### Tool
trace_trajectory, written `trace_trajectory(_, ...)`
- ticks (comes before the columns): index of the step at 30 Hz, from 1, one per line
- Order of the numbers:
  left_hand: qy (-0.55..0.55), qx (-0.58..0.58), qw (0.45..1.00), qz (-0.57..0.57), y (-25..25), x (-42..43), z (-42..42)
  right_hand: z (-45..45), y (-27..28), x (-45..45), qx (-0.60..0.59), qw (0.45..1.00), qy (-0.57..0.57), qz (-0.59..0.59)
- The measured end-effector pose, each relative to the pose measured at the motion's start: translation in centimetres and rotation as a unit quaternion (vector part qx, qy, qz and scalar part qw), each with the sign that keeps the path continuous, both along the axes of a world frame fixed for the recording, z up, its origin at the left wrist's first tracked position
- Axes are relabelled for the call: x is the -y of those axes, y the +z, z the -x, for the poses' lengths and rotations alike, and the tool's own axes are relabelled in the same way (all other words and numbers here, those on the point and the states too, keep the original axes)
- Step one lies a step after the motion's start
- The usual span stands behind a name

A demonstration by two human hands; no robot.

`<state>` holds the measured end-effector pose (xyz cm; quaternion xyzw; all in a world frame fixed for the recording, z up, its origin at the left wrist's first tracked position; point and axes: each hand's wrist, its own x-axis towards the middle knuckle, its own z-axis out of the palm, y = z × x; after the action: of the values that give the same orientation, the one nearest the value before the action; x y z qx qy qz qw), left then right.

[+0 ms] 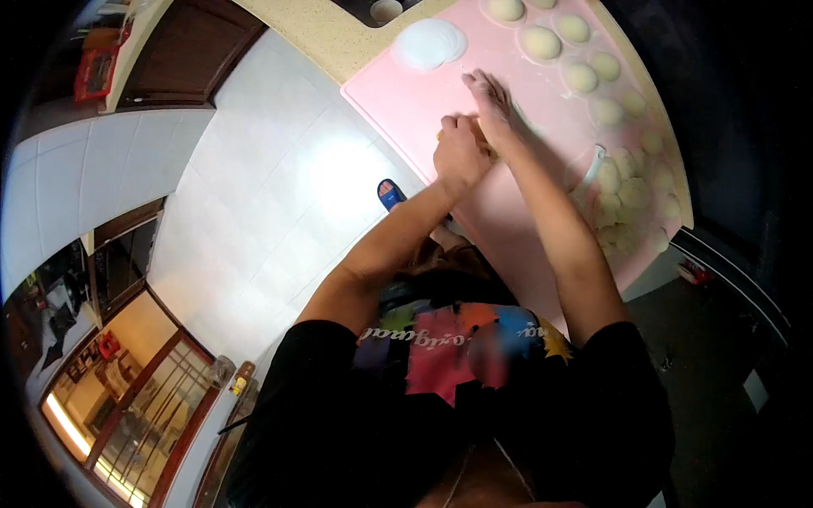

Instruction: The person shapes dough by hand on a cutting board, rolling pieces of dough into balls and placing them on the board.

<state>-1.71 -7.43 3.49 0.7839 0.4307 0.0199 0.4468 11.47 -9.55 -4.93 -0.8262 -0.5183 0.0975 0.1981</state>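
My left hand [461, 154] is closed over the pink mat [398, 106], its fingers curled round something yellowish-tan that is mostly hidden. Right beside it and slightly farther forward is my right hand [493, 106], fingers stretched out and dusted with white, its heel close to the same tan thing. Whether the right palm touches it cannot be seen. Round pale dough pieces [540, 42] lie on the mat beyond and to the right of my hands. A stack of thin white rounds [429, 44] sits at the mat's upper left.
More dough pieces [633, 193] cluster at the mat's right side, next to a pale-handled utensil [595, 165]. A bowl [386, 10] is at the top edge. The tiled floor [279, 169] and a blue slipper [389, 195] show to the left.
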Motion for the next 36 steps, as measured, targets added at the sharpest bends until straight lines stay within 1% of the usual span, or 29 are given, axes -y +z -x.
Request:
trace_trajectory(1,0.007,0.009,1.000,-0.003,-0.8,1.0,0.5,1.0,0.7,1.5,-0.156,0.983,-0.032,-0.085)
trace_trajectory(2,0.007,0.010,1.000,-0.002,-2.3,2.3,1.7,2.2,1.5,3.0,-0.307,0.934,-0.064,-0.169)
trace_trajectory(3,-0.025,0.066,0.996,-0.055,-3.9,3.6,3.0,4.1,1.4,5.0,-0.111,0.986,-0.088,-0.087)
trace_trajectory(4,-0.057,0.119,0.985,-0.107,-4.5,4.6,3.9,6.1,0.8,7.0,0.088,0.990,-0.107,-0.002)
trace_trajectory(5,-0.056,0.119,0.985,-0.108,-3.9,5.2,4.7,7.2,1.1,7.7,0.054,0.984,-0.164,0.042)
trace_trajectory(6,-0.059,0.122,0.990,-0.048,-3.5,5.5,5.5,6.7,1.5,7.6,0.054,0.984,-0.163,0.038)
trace_trajectory(7,-0.063,0.123,0.990,0.011,-3.1,5.1,6.2,5.9,2.1,7.5,0.076,0.989,-0.124,0.019)
trace_trajectory(8,-0.063,0.121,0.991,0.009,-3.1,4.1,6.3,5.3,2.8,7.5,0.098,0.991,-0.087,0.003)
trace_trajectory(10,-0.071,0.103,0.984,0.126,-1.5,0.7,5.2,3.3,2.8,5.3,0.122,0.989,-0.074,0.023)
trace_trajectory(11,-0.076,0.050,0.989,0.115,-0.3,-0.5,4.2,2.4,2.7,4.2,0.138,0.987,-0.073,0.026)
trace_trajectory(12,-0.072,0.051,0.990,0.111,-0.5,-1.3,3.3,1.7,2.7,3.2,0.153,0.985,-0.071,0.029)
trace_trajectory(14,-0.062,0.045,0.997,0.020,-1.2,-2.5,1.3,0.4,2.8,1.3,0.154,0.986,-0.064,0.022)
trace_trajectory(15,-0.063,0.046,0.997,0.020,-1.6,-3.2,0.6,-0.2,2.7,0.3,0.143,0.989,-0.031,0.024)
trace_trajectory(16,-0.076,-0.002,0.997,0.027,-1.8,-3.7,-0.3,-0.8,2.5,-0.3,0.134,0.991,0.000,0.027)
trace_trajectory(17,-0.089,-0.049,0.994,0.034,-1.8,-3.9,-1.0,-0.8,1.8,-0.6,0.158,0.987,0.014,0.030)
trace_trajectory(18,-0.095,-0.043,0.994,0.030,-1.9,-3.4,-1.1,-0.9,1.9,-0.6,0.164,0.986,0.008,0.028)
trace_trajectory(19,-0.064,-0.006,0.998,0.000,-2.1,-2.3,-0.4,-0.8,2.2,-0.5,-0.053,0.998,-0.026,-0.027)
trace_trajectory(20,-0.034,0.032,0.998,-0.030,-2.3,-1.0,0.4,-0.4,2.6,-0.1,-0.268,0.958,-0.055,-0.084)
trace_trajectory(22,-0.022,0.107,0.993,-0.042,-2.3,1.9,2.8,3.6,-0.4,2.6,-0.113,0.971,-0.098,-0.186)
trace_trajectory(24,-0.031,0.133,0.990,-0.043,-3.4,4.8,5.0,7.2,1.0,6.0,-0.003,0.987,-0.157,-0.020)
trace_trajectory(25,-0.040,0.136,0.989,-0.046,-3.1,4.7,5.4,7.3,1.8,6.4,-0.001,0.986,-0.166,-0.025)
trace_trajectory(27,-0.077,0.138,0.986,0.051,-2.5,3.8,6.3,7.0,4.1,7.1,0.069,0.988,-0.134,-0.024)
trace_trajectory(28,-0.086,0.134,0.986,0.052,-1.8,3.1,6.3,6.6,4.1,7.2,0.067,0.987,-0.144,-0.024)
trace_trajectory(30,-0.097,0.069,0.988,0.093,-1.1,1.0,4.2,3.5,3.8,5.7,0.099,0.987,-0.124,-0.004)
trace_trajectory(31,-0.132,0.109,0.985,-0.031,-2.8,0.8,3.3,2.6,3.9,5.4,0.117,0.986,-0.122,0.000)
trace_trajectory(33,-0.148,0.072,0.986,-0.032,-5.0,0.0,0.5,0.5,3.6,4.4,0.119,0.988,-0.103,0.002)
trace_trajectory(34,-0.163,0.036,0.985,-0.036,-4.0,-0.6,-0.7,-0.5,3.3,3.9,0.123,0.989,-0.082,0.002)
trace_trajectory(35,-0.160,0.000,0.987,0.002,-2.8,-0.6,-1.5,-1.2,2.9,3.6,0.123,0.991,-0.051,0.009)
trace_trajectory(36,-0.165,0.002,0.986,0.002,-2.6,-0.1,-1.9,-1.4,2.4,3.5,0.125,0.990,-0.057,0.010)
